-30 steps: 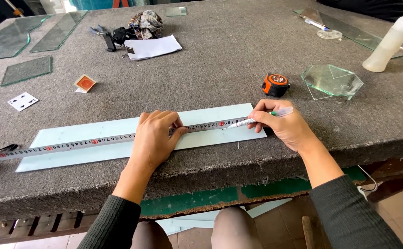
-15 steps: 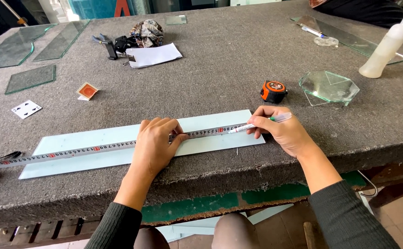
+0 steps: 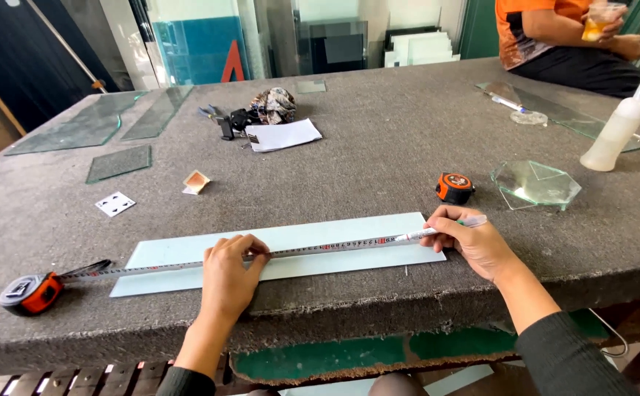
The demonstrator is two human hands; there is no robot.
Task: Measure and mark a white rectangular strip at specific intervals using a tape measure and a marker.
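Note:
A long pale glass strip [image 3: 302,238] lies along the near edge of the grey felt table [image 3: 379,161]. A measuring tape blade [image 3: 320,248] stretches across it from an orange tape case [image 3: 30,292] at the left. My left hand [image 3: 230,275] presses flat on the tape and strip near the middle. At the strip's right end my right hand [image 3: 474,238] holds a marker pen [image 3: 441,229], its tip against the tape.
A second orange tape measure [image 3: 455,188] and stacked glass hexagons [image 3: 536,183] sit at the right, near a white squeeze bottle [image 3: 617,132]. Glass panes [image 3: 93,125], a paper sheet [image 3: 283,135], tools and cards lie farther back. Another person [image 3: 569,37] sits at the far right.
The view has lifted, showing the far table and the left tape case. Both hands stay on the strip, with the pen tip still at the tape.

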